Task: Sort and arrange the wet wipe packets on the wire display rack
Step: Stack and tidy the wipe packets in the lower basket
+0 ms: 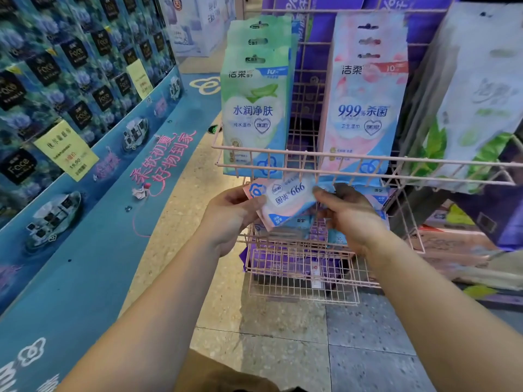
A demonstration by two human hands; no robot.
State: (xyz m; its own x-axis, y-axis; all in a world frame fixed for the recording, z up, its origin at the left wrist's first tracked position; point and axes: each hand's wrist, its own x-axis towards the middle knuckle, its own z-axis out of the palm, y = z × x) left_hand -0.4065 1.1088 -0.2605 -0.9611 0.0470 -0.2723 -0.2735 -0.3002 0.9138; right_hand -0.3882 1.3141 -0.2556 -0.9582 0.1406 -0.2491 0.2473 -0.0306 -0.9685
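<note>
Head view: left hand (pixel 229 213) and right hand (pixel 349 213) both pinching one pink packet (pixel 285 199), perhaps stacked.

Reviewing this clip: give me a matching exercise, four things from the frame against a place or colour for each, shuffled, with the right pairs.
Things:
1. green packets
2. pink hanging packets
3. pink packet printed 99.9%
4. yellow price tag

Places:
A. held upside down in both hands, left hand and right hand
B. hung upper left on the wire rack
C. on the blue display at far left
D. hung right of the green ones

Pairs: 1-B, 2-D, 3-A, 4-C
</note>
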